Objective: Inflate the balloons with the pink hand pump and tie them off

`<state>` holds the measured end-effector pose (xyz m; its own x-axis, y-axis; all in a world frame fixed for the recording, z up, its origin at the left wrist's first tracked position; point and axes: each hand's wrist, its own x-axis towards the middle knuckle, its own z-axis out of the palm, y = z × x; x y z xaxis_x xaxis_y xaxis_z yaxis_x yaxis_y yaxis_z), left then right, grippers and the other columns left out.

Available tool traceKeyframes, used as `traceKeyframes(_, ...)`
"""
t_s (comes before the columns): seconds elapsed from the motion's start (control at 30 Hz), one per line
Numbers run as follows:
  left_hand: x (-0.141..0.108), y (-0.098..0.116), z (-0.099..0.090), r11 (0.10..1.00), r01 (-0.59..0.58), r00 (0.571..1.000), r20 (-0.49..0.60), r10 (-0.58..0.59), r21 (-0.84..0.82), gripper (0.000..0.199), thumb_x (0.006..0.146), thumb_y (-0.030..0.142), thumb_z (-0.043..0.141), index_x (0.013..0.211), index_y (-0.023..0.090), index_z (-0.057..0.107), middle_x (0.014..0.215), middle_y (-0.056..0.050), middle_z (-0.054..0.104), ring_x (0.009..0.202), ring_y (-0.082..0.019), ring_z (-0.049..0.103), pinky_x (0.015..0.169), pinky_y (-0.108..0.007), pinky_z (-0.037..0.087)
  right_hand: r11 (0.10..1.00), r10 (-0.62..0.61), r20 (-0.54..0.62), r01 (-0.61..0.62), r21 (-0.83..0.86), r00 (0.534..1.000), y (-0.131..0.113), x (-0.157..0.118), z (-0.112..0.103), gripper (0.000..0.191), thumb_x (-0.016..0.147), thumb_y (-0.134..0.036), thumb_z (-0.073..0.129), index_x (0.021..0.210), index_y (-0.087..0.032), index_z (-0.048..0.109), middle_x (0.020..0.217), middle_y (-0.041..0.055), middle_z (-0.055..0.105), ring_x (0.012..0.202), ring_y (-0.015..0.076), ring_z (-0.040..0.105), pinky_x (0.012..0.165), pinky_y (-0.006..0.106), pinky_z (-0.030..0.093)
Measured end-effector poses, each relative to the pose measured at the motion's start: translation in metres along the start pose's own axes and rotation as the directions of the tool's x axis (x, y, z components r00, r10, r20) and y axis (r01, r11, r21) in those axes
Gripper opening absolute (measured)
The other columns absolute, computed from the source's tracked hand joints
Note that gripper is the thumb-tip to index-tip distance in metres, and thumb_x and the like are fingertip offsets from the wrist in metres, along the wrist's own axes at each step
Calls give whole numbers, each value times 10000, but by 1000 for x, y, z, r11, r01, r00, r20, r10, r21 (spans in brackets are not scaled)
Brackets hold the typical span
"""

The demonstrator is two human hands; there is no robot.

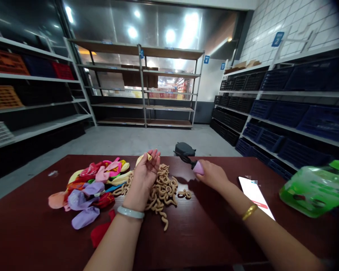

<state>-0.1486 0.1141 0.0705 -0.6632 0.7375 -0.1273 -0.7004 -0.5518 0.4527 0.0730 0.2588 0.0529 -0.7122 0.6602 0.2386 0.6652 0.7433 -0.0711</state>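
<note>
My left hand [145, 175] is raised palm up over the table, its thumb and fingers curled around a pale yellow balloon [149, 156]. My right hand [213, 174] grips the lilac handle of a tool [198, 168] with a black end pointing away to the left. Beneath and beside my left hand lies a pile of tan, twisted, cord-like pieces [165, 184], with a small piece [184, 194] apart on its right. Limp balloons [79, 199] in lilac, red, pink, orange and yellow are heaped at the left.
On the right of the dark red table [209, 233] are a lit phone [255, 195] and a jug of green liquid [316, 190]. A dark grey object [184, 148] stands beyond the far edge. Shelves with crates line both sides.
</note>
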Motion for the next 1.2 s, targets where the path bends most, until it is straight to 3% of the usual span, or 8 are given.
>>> traceKeyframes(0.1, 8, 9, -6, 997, -56, 998, -14, 55, -61, 175, 938, 201, 471, 881, 111, 609, 915, -118, 714, 853, -191, 703, 719, -287, 583, 980, -183, -167, 193, 47, 969, -32, 7, -6, 521, 833, -472, 527, 1266, -188, 475, 1206, 128, 608, 1066, 283, 584, 835, 366, 430)
traceKeyframes(0.17, 11, 12, -8, 992, -103, 995, -21, 102, -67, 199, 946, 220, 458, 866, 110, 603, 914, -121, 716, 843, -192, 704, 726, -291, 578, 959, -261, -181, 276, 63, 948, -52, 8, -8, 527, 819, -520, 537, 1232, -195, 501, 1169, 120, 626, 1029, 279, 597, 824, 366, 436)
traceKeyframes(0.3, 13, 8, -6, 985, -175, 984, -32, 174, -12, 199, 941, 234, 470, 847, 113, 596, 925, -128, 716, 860, -203, 702, 768, -309, 562, 951, -285, -137, 297, 84, 949, -72, 4, -4, 520, 806, -528, 552, 1210, -201, 518, 1104, 107, 645, 966, 268, 617, 785, 362, 444)
traceKeyframes(0.47, 13, -7, -5, 977, -190, 982, 21, 189, 101, 184, 918, 270, 521, 838, 124, 599, 946, -136, 711, 873, -214, 698, 788, -331, 549, 958, -258, -101, 268, 102, 961, -65, 3, 3, 503, 816, -515, 544, 1208, -201, 516, 1095, 109, 645, 965, 266, 614, 785, 360, 435)
traceKeyframes(0.73, 3, -30, -4, 902, -299, 947, 210, 242, 312, 188, 851, 320, 626, 873, 134, 606, 915, -106, 719, 853, -185, 693, 824, -319, 519, 964, -231, -91, 240, 117, 969, -54, -2, 3, 445, 806, -499, 565, 1143, -211, 527, 1054, 93, 657, 925, 265, 621, 738, 348, 436)
traceKeyframes(1.2, -14, -54, 3, 896, -216, 970, 192, 150, 389, 262, 758, 358, 714, 859, 159, 578, 960, -97, 717, 975, -215, 657, 816, -326, 509, 947, -234, -169, 264, 183, 957, -47, -3, 5, 524, 805, -477, 595, 1244, -211, 489, 1110, 102, 648, 978, 264, 618, 796, 358, 446)
